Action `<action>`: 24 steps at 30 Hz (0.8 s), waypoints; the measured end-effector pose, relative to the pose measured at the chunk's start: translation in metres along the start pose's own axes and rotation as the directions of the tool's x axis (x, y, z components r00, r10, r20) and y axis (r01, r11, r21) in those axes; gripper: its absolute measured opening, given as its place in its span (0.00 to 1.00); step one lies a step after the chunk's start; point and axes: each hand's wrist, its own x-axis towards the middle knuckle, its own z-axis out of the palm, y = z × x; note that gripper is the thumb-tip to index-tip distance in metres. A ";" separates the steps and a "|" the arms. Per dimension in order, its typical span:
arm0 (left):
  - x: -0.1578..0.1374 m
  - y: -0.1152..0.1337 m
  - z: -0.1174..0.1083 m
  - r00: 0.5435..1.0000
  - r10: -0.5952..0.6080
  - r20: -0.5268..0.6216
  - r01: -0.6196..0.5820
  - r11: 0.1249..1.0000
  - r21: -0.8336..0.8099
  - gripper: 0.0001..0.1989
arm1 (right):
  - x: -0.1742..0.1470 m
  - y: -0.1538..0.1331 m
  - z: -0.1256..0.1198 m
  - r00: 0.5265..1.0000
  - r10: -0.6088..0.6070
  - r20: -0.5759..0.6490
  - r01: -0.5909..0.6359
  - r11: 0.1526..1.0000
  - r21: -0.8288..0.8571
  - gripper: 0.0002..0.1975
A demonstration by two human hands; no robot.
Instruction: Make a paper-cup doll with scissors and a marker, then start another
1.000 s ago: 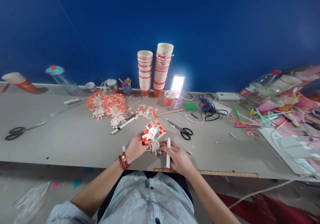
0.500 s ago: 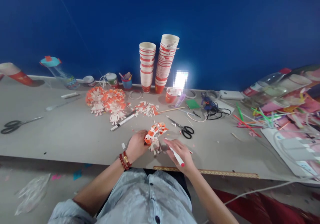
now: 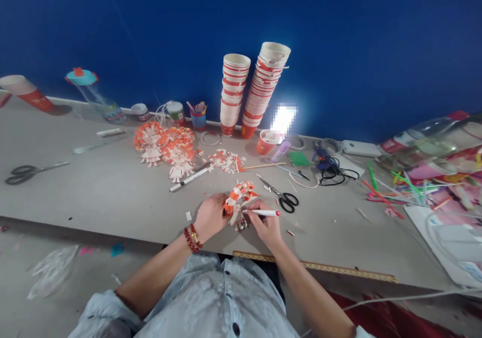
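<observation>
Close in front of me on the table is a paper figure (image 3: pixel 238 216) with a pale body and curled orange-and-white strips around its top. My left hand (image 3: pixel 213 216) is closed on its left edge, fingertips partly hidden by the strips. My right hand (image 3: pixel 265 226) grips a white marker (image 3: pixel 264 212) with a red end, its tip at the figure's body. Black-handled scissors (image 3: pixel 285 198) lie just beyond my right hand. Several similar paper figures (image 3: pixel 179 167) stand grouped to the left, near a pile of paper scraps (image 3: pixel 227 160).
Two tall stacks of paper cups (image 3: pixel 236 89) stand against the blue wall. Another pair of scissors (image 3: pixel 26 174) lies at far left. Straws (image 3: pixel 384 199), bottles and colored paper crowd the right side. A patterned strip (image 3: pixel 339 269) runs along the table's front edge.
My right hand has turned the marker from pointing back toward me to lying nearly level, bringing its tip onto the figure. My left hand keeps its hold. The whole view has shifted slightly.
</observation>
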 end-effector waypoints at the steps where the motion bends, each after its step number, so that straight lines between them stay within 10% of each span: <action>1: 0.000 0.000 0.000 1.000 -0.001 0.005 0.001 1.000 0.005 0.07 | 0.000 0.001 0.000 1.000 0.001 0.005 -0.001 1.000 -0.007 0.06; 24: 0.003 0.001 0.001 0.999 -0.022 0.045 0.021 0.999 0.031 0.09 | -0.001 0.000 -0.002 0.997 -0.003 0.076 0.016 0.985 -0.170 0.05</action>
